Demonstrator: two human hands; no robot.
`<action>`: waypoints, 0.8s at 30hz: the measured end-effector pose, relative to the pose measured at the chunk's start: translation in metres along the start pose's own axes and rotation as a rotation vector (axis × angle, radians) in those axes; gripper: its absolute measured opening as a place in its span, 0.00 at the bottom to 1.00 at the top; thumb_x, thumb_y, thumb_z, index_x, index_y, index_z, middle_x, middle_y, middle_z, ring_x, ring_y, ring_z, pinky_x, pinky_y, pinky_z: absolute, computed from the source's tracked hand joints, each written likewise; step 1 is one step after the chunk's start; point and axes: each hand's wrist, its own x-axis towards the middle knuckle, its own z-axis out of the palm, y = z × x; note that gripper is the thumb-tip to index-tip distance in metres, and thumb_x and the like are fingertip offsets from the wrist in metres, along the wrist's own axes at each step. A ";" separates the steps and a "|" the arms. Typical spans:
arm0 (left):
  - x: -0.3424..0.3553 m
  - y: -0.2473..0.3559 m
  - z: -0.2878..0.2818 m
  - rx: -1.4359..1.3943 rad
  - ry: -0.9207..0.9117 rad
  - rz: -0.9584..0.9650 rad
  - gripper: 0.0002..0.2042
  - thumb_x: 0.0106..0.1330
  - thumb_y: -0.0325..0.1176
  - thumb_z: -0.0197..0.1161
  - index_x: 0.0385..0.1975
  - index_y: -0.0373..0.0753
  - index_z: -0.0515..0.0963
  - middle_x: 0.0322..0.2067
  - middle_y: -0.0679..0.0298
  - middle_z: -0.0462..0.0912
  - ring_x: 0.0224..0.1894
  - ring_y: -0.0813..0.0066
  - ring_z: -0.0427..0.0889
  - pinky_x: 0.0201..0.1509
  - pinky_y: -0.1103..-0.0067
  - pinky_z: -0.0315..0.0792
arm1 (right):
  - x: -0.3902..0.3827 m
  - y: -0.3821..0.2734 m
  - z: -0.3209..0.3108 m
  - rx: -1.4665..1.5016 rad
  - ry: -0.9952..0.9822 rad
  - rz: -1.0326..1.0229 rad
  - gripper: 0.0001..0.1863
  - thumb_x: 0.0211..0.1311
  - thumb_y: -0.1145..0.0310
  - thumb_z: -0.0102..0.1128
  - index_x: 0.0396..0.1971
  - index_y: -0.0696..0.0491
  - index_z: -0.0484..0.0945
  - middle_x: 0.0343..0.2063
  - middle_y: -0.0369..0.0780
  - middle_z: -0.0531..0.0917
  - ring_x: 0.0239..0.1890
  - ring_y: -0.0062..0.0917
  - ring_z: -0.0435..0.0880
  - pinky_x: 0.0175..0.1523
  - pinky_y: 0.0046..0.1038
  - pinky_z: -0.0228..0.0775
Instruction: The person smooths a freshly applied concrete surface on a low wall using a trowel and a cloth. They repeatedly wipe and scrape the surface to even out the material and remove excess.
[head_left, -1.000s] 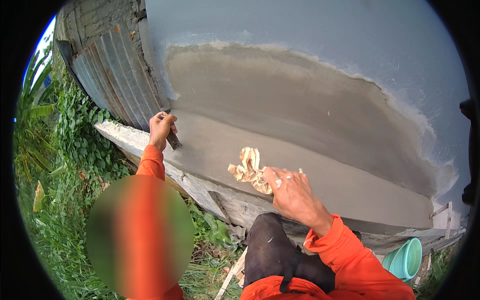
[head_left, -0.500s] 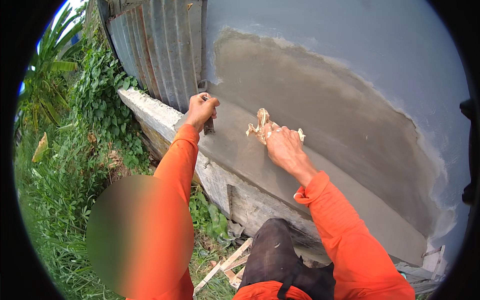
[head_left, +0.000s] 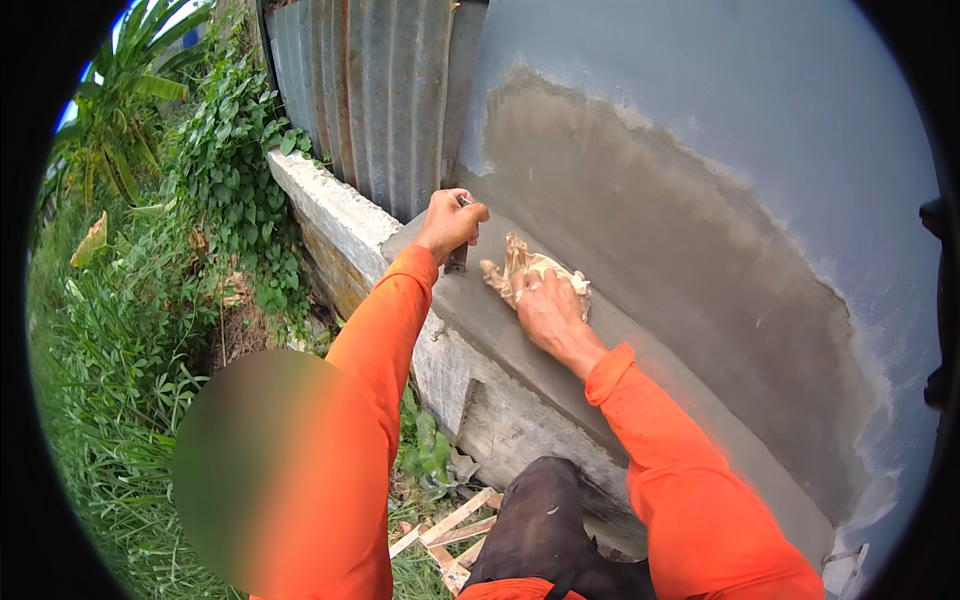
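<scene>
A smooth grey cement ledge (head_left: 600, 372) runs along the foot of a wall, with a darker grey patch (head_left: 640, 200) on the wall above it. My left hand (head_left: 450, 226), at the ledge's far left end, is closed around a narrow dark flat tool (head_left: 457, 259) whose lower end comes down to the ledge. To the right of it, my right hand (head_left: 550, 308) presses a crumpled tan rag (head_left: 522, 262) onto the ledge top. Pale smears mark the fingers of that hand. The tool's upper part is mostly hidden in my left fist.
Corrugated metal sheeting (head_left: 375, 100) stands behind the ledge's left end. A rough whitish low wall (head_left: 335, 205) continues leftward, overgrown by leafy vines (head_left: 235, 180). Tall grass (head_left: 110, 400) fills the left side. Wooden slats (head_left: 455, 530) lie on the ground near my leg (head_left: 545, 510).
The view has shifted, so the wall sits further right. My right hand has slid the rag leftward along the ledge, closer to my left hand, which stays at the ledge's end.
</scene>
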 end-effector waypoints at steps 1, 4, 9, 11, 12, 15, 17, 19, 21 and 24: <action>0.001 0.001 -0.001 0.008 -0.005 -0.001 0.08 0.63 0.24 0.67 0.26 0.37 0.75 0.20 0.62 0.80 0.20 0.75 0.79 0.25 0.74 0.75 | -0.009 -0.022 0.007 0.140 0.114 -0.172 0.14 0.67 0.72 0.62 0.51 0.57 0.81 0.44 0.47 0.90 0.49 0.43 0.90 0.48 0.47 0.82; 0.001 0.001 -0.003 0.018 -0.036 -0.010 0.08 0.63 0.24 0.68 0.26 0.37 0.75 0.19 0.62 0.80 0.19 0.74 0.79 0.25 0.74 0.74 | -0.062 -0.064 -0.006 0.637 -0.182 -0.576 0.17 0.63 0.76 0.62 0.53 0.55 0.81 0.43 0.47 0.90 0.47 0.44 0.90 0.48 0.48 0.82; 0.003 -0.001 -0.003 0.034 -0.036 -0.025 0.08 0.65 0.25 0.69 0.26 0.38 0.75 0.19 0.62 0.81 0.18 0.74 0.78 0.26 0.73 0.75 | -0.110 0.008 -0.083 0.690 -0.005 -0.124 0.24 0.55 0.87 0.58 0.52 0.53 0.78 0.42 0.43 0.88 0.45 0.42 0.89 0.49 0.44 0.82; 0.005 0.001 -0.004 0.069 -0.055 -0.082 0.08 0.66 0.27 0.72 0.30 0.37 0.77 0.23 0.63 0.83 0.24 0.76 0.82 0.33 0.74 0.79 | -0.128 0.033 -0.087 1.185 -0.118 0.092 0.26 0.58 0.88 0.57 0.57 0.56 0.77 0.47 0.45 0.89 0.44 0.37 0.91 0.44 0.43 0.85; 0.006 0.005 -0.006 0.115 -0.042 -0.041 0.08 0.66 0.29 0.73 0.36 0.36 0.78 0.28 0.61 0.85 0.31 0.75 0.84 0.39 0.74 0.79 | -0.137 0.039 -0.081 1.408 -0.226 0.266 0.27 0.60 0.88 0.56 0.60 0.58 0.77 0.50 0.46 0.90 0.44 0.34 0.91 0.42 0.42 0.86; -0.017 0.011 -0.005 0.193 0.107 0.007 0.30 0.67 0.37 0.78 0.66 0.31 0.74 0.60 0.49 0.81 0.65 0.71 0.80 0.68 0.71 0.74 | -0.165 0.038 -0.045 2.142 0.117 0.383 0.28 0.62 0.91 0.57 0.63 0.61 0.75 0.54 0.45 0.88 0.44 0.29 0.91 0.46 0.36 0.90; -0.058 0.009 -0.002 -0.001 0.250 0.173 0.34 0.70 0.40 0.76 0.72 0.32 0.70 0.65 0.49 0.77 0.70 0.66 0.76 0.72 0.70 0.71 | -0.178 0.032 -0.024 2.317 0.191 0.504 0.28 0.63 0.90 0.58 0.64 0.61 0.75 0.55 0.46 0.88 0.44 0.30 0.91 0.49 0.36 0.91; -0.124 0.000 0.001 -0.266 0.261 0.182 0.38 0.72 0.46 0.74 0.75 0.32 0.67 0.69 0.50 0.75 0.74 0.63 0.74 0.75 0.66 0.69 | -0.182 0.019 -0.012 2.545 0.234 0.403 0.28 0.64 0.90 0.59 0.65 0.60 0.75 0.55 0.46 0.88 0.44 0.31 0.91 0.48 0.35 0.90; -0.211 -0.019 0.020 -0.629 0.043 0.070 0.39 0.74 0.53 0.72 0.75 0.32 0.68 0.71 0.53 0.75 0.74 0.60 0.74 0.77 0.58 0.67 | -0.179 -0.001 -0.008 2.624 0.142 0.426 0.28 0.65 0.90 0.59 0.65 0.60 0.75 0.54 0.45 0.88 0.44 0.30 0.91 0.47 0.35 0.90; -0.312 -0.045 0.052 -0.882 -0.157 -0.093 0.42 0.68 0.46 0.77 0.75 0.27 0.66 0.68 0.52 0.79 0.70 0.59 0.79 0.74 0.63 0.76 | -0.172 -0.040 -0.007 2.557 -0.017 0.409 0.26 0.66 0.89 0.61 0.64 0.60 0.76 0.52 0.43 0.89 0.41 0.27 0.91 0.45 0.32 0.87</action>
